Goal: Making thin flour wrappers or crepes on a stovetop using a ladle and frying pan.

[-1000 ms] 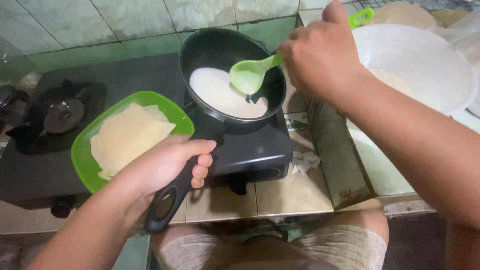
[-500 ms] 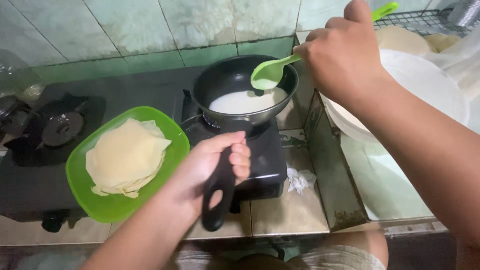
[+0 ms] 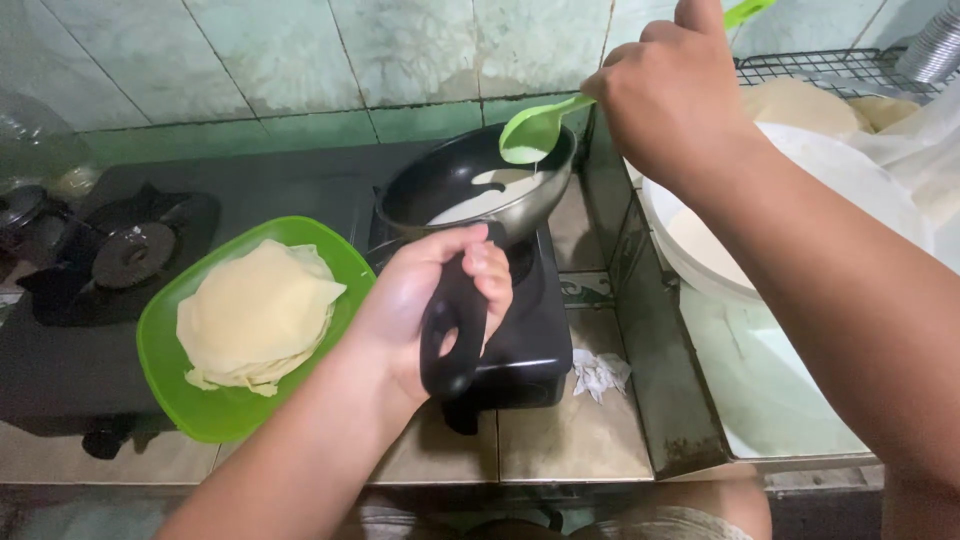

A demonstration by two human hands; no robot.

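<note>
Tiled counter (image 3: 560, 455), green-tiled wall (image 3: 300, 60)

Green plate (image 3: 170, 390) just beside tilted pan (image 3: 470, 190).

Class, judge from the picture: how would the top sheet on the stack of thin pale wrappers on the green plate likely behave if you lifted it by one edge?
The stack of wrappers looks floppy: its edges droop and fold over the green plate. Each sheet appears very thin, so it is probably light and may tear easily. Sheets lie flat together, so they might cling.
</note>
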